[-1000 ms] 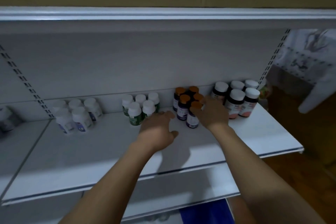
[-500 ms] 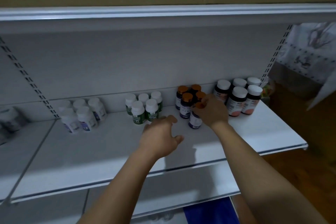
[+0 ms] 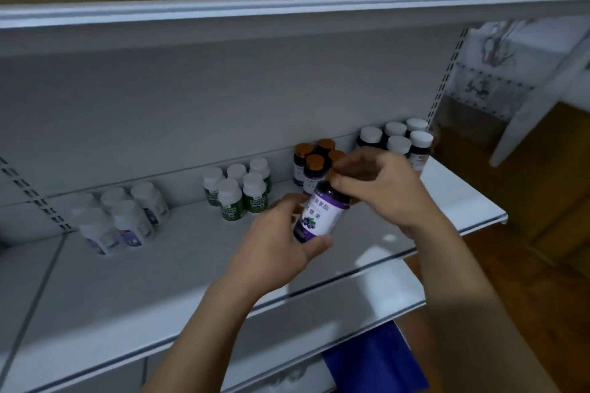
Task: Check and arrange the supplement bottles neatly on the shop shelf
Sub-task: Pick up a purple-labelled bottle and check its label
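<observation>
Along the back edge of the shelf (image 3: 159,281) stand four groups of bottles: the first cluster (image 3: 121,223) near the left end, the second cluster (image 3: 238,190) mid-shelf, the third cluster (image 3: 311,163) just right of it, the fourth cluster (image 3: 399,140) at the back right corner. Before the third, a single bottle (image 3: 319,217) tilts above the shelf, the left hand (image 3: 274,252) holding its base, the right hand (image 3: 380,188) gripping its top.

The left forearm (image 3: 207,325) and right forearm (image 3: 469,290) are reaching up and forward, converging. The left hand (image 3: 277,242) is cupping the lower part of a purple-labelled bottle (image 3: 319,215), thumb curling under its base. The right hand (image 3: 380,188) is gripping its top, fingers bending round it.
</observation>
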A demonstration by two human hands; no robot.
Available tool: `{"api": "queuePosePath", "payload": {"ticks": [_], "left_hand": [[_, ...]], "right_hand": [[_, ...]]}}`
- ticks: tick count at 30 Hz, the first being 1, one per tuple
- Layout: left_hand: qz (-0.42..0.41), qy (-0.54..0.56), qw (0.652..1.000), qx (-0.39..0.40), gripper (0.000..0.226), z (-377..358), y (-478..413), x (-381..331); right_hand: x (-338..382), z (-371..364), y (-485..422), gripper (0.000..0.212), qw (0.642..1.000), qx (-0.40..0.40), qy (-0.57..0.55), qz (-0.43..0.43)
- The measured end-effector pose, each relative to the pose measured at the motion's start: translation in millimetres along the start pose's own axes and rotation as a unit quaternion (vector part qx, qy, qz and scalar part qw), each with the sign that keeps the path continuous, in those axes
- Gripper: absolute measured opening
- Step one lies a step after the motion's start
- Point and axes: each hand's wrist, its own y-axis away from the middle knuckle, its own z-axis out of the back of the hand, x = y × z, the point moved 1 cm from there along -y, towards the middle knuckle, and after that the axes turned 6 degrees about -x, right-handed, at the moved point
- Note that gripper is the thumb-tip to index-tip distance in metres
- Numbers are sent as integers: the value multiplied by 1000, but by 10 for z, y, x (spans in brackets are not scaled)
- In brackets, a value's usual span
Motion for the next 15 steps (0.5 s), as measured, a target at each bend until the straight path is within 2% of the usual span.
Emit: {"api": "queuePosePath", "payload": {"ticks": [2,5,9,15], "left_hand": [[2,90,996,7,45,110,62,-73],[-3,186,982,1,50,238,183,-170],[-14,232,973,-11,61,278,314,-224],[1,257,966,-39,66,223,511,-244]], "right_hand": [[226,31,70,20,997,15,-82,8],[445,31,157,23,989,19,-142,24],[518,-19,252,20,987,13,-161,22],[402,-146,370,24,975,36,-220,-6]]}}
